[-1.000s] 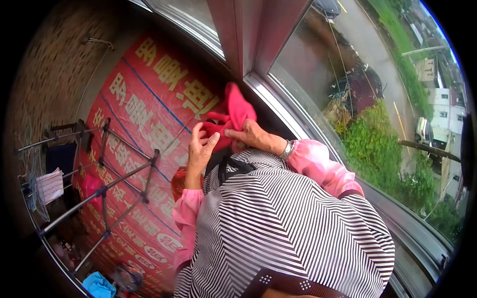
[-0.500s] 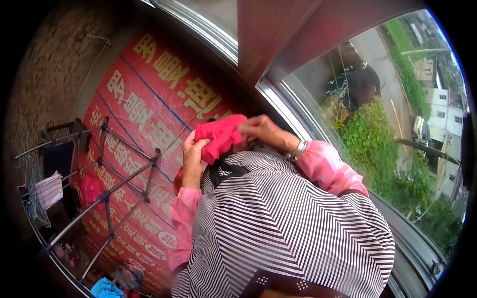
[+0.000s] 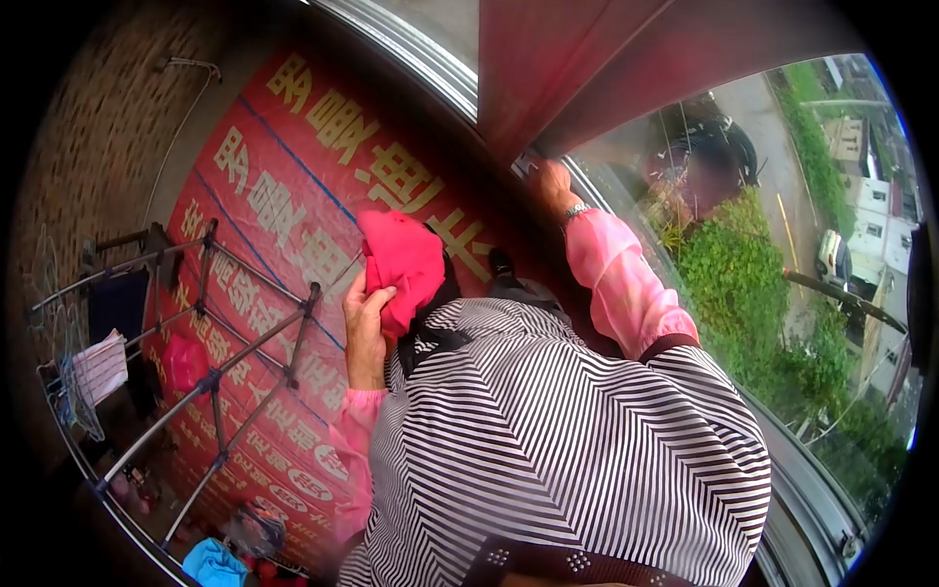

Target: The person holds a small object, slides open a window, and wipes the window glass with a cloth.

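A bright red-pink cloth [image 3: 406,264] hangs in my left hand [image 3: 367,318], its thumb pressed on the front of the fabric and the fingers behind it. The cloth is folded over itself and sits just above my striped apron [image 3: 567,430]. My right hand [image 3: 551,184] is away from the cloth, reaching up to the metal window frame [image 3: 594,201] at its inner corner. Its fingertips are small and partly hidden there, so their grip is unclear. Pink sleeves cover both forearms, and a metal watch band [image 3: 577,210] is on the right wrist.
A metal rack [image 3: 256,342] with hangers and a striped cloth [image 3: 98,369] stands at left. Red sheeting with yellow characters [image 3: 284,186] covers the floor. A blue bundle [image 3: 213,564] lies at lower left. The window glass [image 3: 646,166] is close on my right.
My right hand has let go of the cloth and moved up and right to the window frame. My left hand has shifted slightly left and down with the cloth.
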{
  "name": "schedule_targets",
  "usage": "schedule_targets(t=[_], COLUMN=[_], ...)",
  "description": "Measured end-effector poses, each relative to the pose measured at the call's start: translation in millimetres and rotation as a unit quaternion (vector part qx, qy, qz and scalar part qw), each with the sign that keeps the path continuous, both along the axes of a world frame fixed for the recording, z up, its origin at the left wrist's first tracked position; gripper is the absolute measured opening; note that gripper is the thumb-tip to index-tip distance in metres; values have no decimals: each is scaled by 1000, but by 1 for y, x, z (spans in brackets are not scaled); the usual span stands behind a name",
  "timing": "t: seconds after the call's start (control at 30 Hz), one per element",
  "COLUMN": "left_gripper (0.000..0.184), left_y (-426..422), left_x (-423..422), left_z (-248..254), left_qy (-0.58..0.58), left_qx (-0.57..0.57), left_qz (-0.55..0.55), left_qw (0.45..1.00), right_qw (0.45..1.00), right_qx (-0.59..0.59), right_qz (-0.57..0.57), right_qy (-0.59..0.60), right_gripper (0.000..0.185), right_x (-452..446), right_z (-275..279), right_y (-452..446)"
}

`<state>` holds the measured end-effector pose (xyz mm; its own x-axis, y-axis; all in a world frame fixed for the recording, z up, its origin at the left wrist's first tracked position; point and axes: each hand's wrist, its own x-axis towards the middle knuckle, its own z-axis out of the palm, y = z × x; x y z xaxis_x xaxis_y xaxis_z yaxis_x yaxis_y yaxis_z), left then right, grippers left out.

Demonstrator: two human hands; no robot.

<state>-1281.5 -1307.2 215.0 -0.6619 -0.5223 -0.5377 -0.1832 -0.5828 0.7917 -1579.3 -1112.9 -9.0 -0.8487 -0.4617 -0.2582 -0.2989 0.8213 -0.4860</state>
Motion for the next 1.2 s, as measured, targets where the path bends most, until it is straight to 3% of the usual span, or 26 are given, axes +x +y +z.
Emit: schedule_targets(t=[0.37,0.47,0.57,0.63,0.7,0.77,0.8,0.9,0.93,1.2], left_gripper=[37,37,38,38,39,40,40,39,39,36], left_y=[1,0,0,0,1,0,1,5,5,12], left_x=[14,13,12,13,14,15,14,8,8,15], left_z=[-8,-7,-5,-7,-8,-7,-6,-3,-1,9], left_qy=[-8,-9,-20,-13,-6,-1,-1,-4,-5,-21], left_qx=[-2,7,1,7,12,16,16,11,8,-9], left_qz=[37,38,40,51,49,33,31,22,17,-17], left_qw=[999,999,999,999,999,999,999,1000,1000,1000], right_qw=[999,992,981,976,980,990,989,995,998,990], right_qx=[22,104,50,-17,-64,-90,-105,-74,-60,32], right_qz=[39,62,186,214,178,77,-10,11,-6,111], right_qy=[31,20,-1,-37,-65,-83,-104,71,5,75], right_gripper=[23,21,19,17,16,15,20,28,33,29], right_x=[-10,-8,2,20,33,42,42,24,17,-2], right_z=[-17,-11,17,-15,-11,36,34,4,8,-6], right_y=[-15,-14,7,35,46,35,34,31,30,17])
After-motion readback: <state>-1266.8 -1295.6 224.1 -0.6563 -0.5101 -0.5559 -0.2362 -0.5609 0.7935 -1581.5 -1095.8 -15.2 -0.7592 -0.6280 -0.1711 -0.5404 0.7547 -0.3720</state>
